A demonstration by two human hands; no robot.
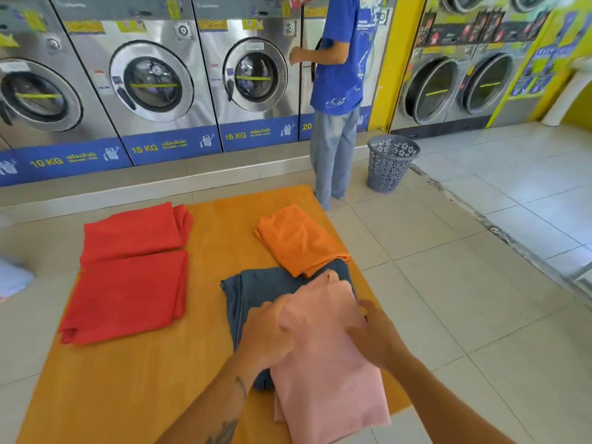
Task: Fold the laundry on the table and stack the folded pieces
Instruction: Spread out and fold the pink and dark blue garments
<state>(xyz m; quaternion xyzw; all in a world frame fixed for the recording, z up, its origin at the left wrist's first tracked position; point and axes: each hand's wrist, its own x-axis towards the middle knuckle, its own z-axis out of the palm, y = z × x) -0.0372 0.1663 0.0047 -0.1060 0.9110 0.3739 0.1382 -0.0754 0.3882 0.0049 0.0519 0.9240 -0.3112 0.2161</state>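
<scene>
Fingers on both the left hand (267,331) and right hand (374,336) are pinching the pink cloth (330,373), which lies over the blue jeans (256,286) on the orange mat (128,379). Grey basket (389,163) behind, can't see inside.

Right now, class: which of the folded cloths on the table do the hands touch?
The pink cloth: left hand and right hand both rest on it. The two red, the orange and the blue-grey lie untouched.

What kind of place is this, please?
Most likely a self-service laundromat. A row of big front-loading washing machines with weight labels such as "15 KG" lines the wall, and a grey laundry basket stands on the tiled floor.
</scene>
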